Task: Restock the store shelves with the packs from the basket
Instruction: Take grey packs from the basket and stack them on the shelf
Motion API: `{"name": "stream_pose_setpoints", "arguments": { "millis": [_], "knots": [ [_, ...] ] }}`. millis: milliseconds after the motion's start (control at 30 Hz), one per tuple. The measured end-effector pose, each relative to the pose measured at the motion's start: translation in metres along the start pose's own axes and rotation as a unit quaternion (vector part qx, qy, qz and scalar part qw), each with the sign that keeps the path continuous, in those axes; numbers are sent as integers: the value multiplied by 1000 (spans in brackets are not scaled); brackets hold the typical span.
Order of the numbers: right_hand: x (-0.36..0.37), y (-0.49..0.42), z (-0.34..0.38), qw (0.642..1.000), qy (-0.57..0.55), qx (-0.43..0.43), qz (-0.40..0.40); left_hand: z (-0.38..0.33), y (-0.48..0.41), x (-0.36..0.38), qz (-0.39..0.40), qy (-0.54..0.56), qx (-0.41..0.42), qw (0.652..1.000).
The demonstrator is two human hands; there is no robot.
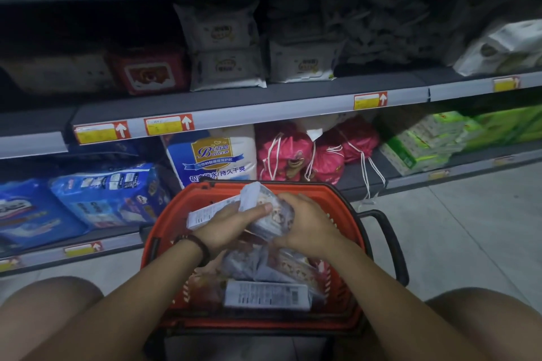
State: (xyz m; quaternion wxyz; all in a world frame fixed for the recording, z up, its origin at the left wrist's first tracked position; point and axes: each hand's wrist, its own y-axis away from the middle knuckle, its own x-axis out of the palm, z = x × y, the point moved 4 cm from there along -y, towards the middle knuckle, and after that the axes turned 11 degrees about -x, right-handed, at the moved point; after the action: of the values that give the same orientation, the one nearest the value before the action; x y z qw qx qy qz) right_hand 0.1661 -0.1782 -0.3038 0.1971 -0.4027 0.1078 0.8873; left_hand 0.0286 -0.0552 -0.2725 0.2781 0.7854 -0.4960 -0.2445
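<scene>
**Q.** What does the figure show of the grip?

**A.** Both hands clasp one soft pack just above the red basket. The left hand lays its thumb across the top. The right hand curls round the near right side. Neither hand is slack. A flat white box lies under the left hand (whether it is also gripped cannot be told).

**Q.** How is the lift best done?

**A.** Probably by raising the pack straight up, clear of the remaining packs heaped below. Support should stay under the soft film so that it does not fold.

**Q.** What surrounds the work, and what obstructs it?

**A.** The middle shelf carries white pouches and a red pouch. Pink drawstring bags and blue bales fill the tier below. The basket's black handle projects to the right. The shelf lip and its price tags overhang the lower tier and could catch a pack carried in low.
</scene>
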Motion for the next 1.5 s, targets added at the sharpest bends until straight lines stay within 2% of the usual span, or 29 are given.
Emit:
{"name": "stream_pose_setpoints", "arguments": {
  "millis": [167,267,300,367,433,467,733,833,933,1100,1333,1500],
  "knots": [
    [-10,9,1,987,-157,-18,-38,0,-6,-19,-78,128,7,989],
    [-4,9,-20,983,-158,70,-61,1,-8,-38,-120,185,13,975],
    [2,10,-30,986,-123,111,-32,2,-8,-44,-133,194,16,972],
    [22,16,-45,977,-71,179,96,5,-8,-52,-152,191,19,970],
    [40,28,-50,955,-33,200,219,10,-5,-57,-168,184,19,968],
    [46,31,-50,950,-23,194,242,13,-4,-59,-175,175,20,969],
    [67,21,-54,959,4,154,237,34,0,-82,-230,144,18,962],
    [60,21,-53,966,-77,165,186,38,2,-92,-243,134,12,961],
    [36,10,-50,974,-152,161,57,39,2,-99,-246,141,12,959],
    [-5,-7,-19,956,-263,108,-73,33,11,-93,-220,199,22,955],
    [-13,-26,43,952,-289,15,-101,10,31,-61,-128,252,36,959],
    [-10,-29,64,953,-287,-11,-99,-3,39,-47,-83,216,30,972]
  ]
}}
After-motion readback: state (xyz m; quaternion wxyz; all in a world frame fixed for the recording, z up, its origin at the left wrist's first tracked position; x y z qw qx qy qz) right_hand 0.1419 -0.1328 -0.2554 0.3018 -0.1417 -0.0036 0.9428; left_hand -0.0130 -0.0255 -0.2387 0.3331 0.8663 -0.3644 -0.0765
